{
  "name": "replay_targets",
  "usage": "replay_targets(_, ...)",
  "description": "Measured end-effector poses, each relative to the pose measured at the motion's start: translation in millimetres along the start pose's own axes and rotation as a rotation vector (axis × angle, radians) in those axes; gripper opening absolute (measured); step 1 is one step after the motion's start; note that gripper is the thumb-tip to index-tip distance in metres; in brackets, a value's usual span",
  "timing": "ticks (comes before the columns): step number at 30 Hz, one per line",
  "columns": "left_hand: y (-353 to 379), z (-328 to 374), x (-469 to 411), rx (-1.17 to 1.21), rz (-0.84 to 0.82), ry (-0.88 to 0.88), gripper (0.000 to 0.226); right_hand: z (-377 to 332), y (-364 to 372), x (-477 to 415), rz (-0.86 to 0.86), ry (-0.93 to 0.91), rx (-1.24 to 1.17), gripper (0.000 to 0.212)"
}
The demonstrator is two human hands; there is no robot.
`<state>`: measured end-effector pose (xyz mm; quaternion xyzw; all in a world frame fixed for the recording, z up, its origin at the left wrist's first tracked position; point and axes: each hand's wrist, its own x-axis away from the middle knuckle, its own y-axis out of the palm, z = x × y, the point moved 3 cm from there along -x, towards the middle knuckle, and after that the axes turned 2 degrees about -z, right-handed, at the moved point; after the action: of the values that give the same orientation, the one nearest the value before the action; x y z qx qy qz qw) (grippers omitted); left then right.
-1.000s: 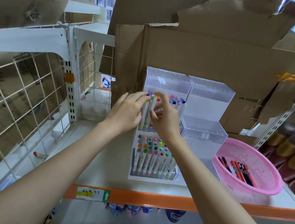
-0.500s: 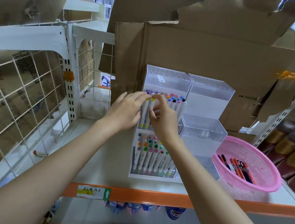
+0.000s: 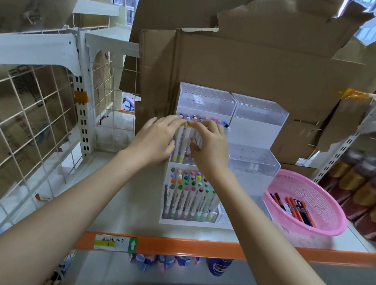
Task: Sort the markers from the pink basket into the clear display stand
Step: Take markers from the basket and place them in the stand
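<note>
**Shelf scene, read left to right.** At far left, a white wire rack [image 3: 30, 108] stands on the shelf [image 3: 125, 206]. Your left hand [image 3: 156, 140] reaches to the middle tier of the clear display stand [image 3: 206, 101]. Its fingers are straight, and their tips rest on the caps of the row of markers [image 3: 180, 146] standing there. Close beside it, your right hand [image 3: 210, 150] appears to pinch a peach-capped marker [image 3: 195, 119] between thumb and forefinger. This marker stands upright in the same tier, its cap slightly above its neighbours. The lower tier holds more upright markers [image 3: 189, 191]. To the right, apart from the stand, the pink basket [image 3: 330, 225] rests on the shelf with loose markers [image 3: 294, 206] lying in it. Brown bottles [image 3: 368, 189] stand at far right.
</note>
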<state>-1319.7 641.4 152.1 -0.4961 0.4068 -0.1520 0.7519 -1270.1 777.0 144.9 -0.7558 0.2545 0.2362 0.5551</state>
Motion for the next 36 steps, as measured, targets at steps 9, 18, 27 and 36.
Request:
replay_targets(9, -3, 17, 6, -0.115, 0.054, 0.084, 0.062, 12, 0, 31, -0.092, 0.035, 0.070, 0.069)
replay_targets(18, 32, 70, 15, -0.140, 0.011, 0.250, 0.061, 55, -24, 70, -0.129, 0.167, 0.164, 0.067)
replay_targets(27, 83, 141, -10, -0.184, -0.097, 0.281, 0.063, 135, -61, 102, -0.149, 0.263, 0.246, 0.062)
replay_targets(36, 148, 234, -65, -0.177, -0.114, 0.331, 0.058, 258, -95, 127, -0.243, 0.336, 0.249, 0.062)
